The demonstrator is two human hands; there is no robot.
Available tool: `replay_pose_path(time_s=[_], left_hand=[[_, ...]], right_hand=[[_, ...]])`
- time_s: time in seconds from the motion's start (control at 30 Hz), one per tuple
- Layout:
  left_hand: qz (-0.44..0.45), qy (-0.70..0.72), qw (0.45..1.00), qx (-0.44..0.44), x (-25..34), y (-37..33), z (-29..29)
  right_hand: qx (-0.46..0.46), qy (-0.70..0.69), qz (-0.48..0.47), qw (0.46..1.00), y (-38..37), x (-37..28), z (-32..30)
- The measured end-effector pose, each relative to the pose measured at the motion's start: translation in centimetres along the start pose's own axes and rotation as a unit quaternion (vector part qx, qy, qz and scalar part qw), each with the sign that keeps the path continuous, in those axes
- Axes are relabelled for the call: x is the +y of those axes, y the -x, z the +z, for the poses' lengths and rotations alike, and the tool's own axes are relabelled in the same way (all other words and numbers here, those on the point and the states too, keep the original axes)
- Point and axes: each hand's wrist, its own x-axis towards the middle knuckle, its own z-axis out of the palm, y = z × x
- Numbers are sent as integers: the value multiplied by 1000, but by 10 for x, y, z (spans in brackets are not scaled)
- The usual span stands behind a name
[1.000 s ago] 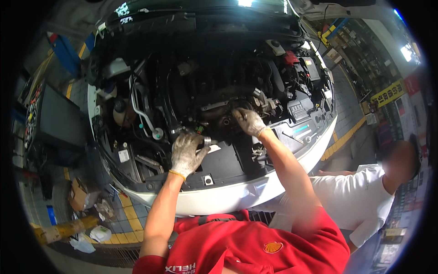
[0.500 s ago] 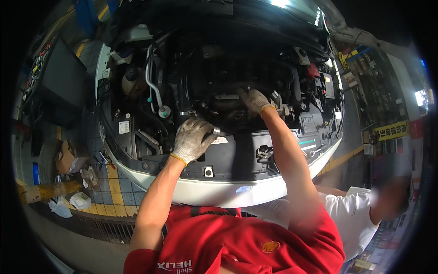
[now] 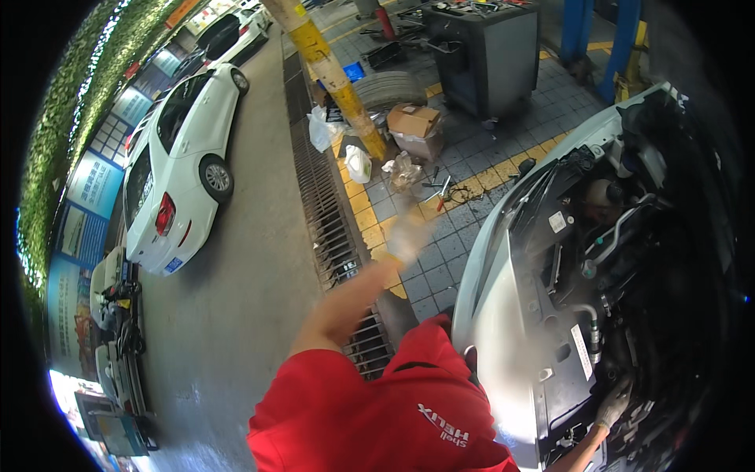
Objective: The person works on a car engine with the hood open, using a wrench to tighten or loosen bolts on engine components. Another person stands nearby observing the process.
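My left hand [image 3: 409, 238], in a pale work glove, is stretched out over the tiled floor beside the car and is smeared by motion, so its fingers cannot be made out. Just beyond it on the tiles lie several hand tools, among them one with a red-orange handle [image 3: 440, 204]. My right hand [image 3: 615, 405], gloved as well, rests in the engine bay [image 3: 668, 259] of the white car at the right. Its fingertips are lost in shadow among dark parts; whether they grip anything is unclear. Near it is a silver pipe with a fitting [image 3: 594, 334].
A floor grate [image 3: 318, 212] runs left of the tiles. Ahead stand a yellow post [image 3: 330, 67], a cardboard box [image 3: 414, 122], a tire [image 3: 393, 89], plastic bags [image 3: 358, 164] and a dark tool cabinet [image 3: 484, 67]. A white car [image 3: 185, 157] is parked at left.
The view has swung left, from the engine bay toward the floor and driveway. My left hand has left the engine bay and reaches out over the tiles; my right hand stays in the bay.
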Motion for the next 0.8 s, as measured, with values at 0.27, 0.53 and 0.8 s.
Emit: replay_pose_path(time_s=[0.27, 0.53, 0.8], left_hand=[[-212, 328, 807, 443, -147, -99, -337], [-35, 213, 918, 334, -21, -212, -454], [409, 140, 892, 132, 190, -107, -233]], right_hand=[[-60, 127, 21, 990, 38, -60, -6], [-33, 119, 4, 992, 53, -81, -3], [-44, 133, 68, 988, 64, -150, -22]])
